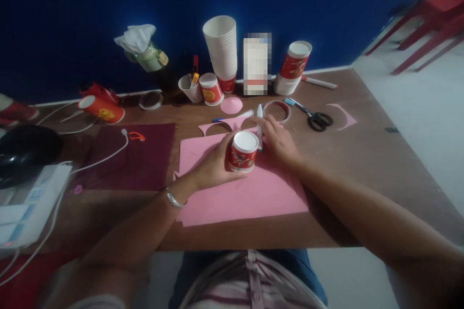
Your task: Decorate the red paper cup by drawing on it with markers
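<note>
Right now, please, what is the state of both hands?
Left hand: holding the red paper cup.
Right hand: at the white marker; grip cannot be told.

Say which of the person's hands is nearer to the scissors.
Right. The right hand, at the white marker, is left of the scissors and closer to the person; the left hand, holding the red-and-white paper cup, is farther left.

Table [362, 169]: sheet [232, 203] near centre; cup [243, 156] over it, marker [259, 128] just right of cup. Beyond sheet: cone [231, 105] left, tape roll [288, 116] right; scissors [319, 122] farther right. Cup stack [221, 46] behind cone. Left of sheet: mat [145, 169], cable [124, 133] across it.
</note>
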Demonstrator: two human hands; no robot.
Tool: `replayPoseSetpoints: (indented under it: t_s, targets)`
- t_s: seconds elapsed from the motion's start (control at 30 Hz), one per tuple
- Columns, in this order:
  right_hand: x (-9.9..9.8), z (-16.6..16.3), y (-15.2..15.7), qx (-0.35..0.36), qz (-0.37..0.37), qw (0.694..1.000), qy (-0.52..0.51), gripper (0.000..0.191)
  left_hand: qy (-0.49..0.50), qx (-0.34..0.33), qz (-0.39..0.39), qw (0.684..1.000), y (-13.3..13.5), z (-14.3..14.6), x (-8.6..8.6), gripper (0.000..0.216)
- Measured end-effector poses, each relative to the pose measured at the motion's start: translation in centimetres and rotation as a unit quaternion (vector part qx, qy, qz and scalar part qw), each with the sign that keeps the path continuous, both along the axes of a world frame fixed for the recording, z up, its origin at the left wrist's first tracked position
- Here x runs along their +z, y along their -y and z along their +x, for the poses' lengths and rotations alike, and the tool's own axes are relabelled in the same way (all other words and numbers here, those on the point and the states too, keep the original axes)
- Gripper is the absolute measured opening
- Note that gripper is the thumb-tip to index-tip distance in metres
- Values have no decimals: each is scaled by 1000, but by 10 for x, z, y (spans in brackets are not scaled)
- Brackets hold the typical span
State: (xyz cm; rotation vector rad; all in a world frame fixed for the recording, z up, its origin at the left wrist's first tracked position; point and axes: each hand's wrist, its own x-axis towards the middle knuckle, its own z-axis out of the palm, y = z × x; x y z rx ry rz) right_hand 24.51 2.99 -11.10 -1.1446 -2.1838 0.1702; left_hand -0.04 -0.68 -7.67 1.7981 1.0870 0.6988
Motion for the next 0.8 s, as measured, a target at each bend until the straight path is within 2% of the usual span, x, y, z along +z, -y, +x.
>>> replayPoseSetpoints:
  t_s: [0.2, 0.33, 0.47, 0.6, 0.7, 0.8]
  targets:
    - [-1, 5, -4, 73, -18, 997, 0, 84, -4, 0, 18, 1000, -6, 3, -2, 100]
    - [1, 5, -2, 79, -20, 997, -9, 80, -44, 14, 3, 999, -6, 0, -5, 109]
    - [3, 3, -1, 74, -17, 997, -28, 72, -84, -23, -26, 996, -5, -10, 3, 122]
    - [5, 2, 0, 72, -22, 997, -26, 71, -91, -52, -33, 994, -10, -26, 16, 124]
    - [5, 2, 1, 67, -33, 997, -19, 75, -116, -68, -30, 990, -18, -41, 24, 113]
    - [6, 1, 3, 59, -39, 997, -18, 72, -182, -110, -8, 977, -27, -52, 32, 82]
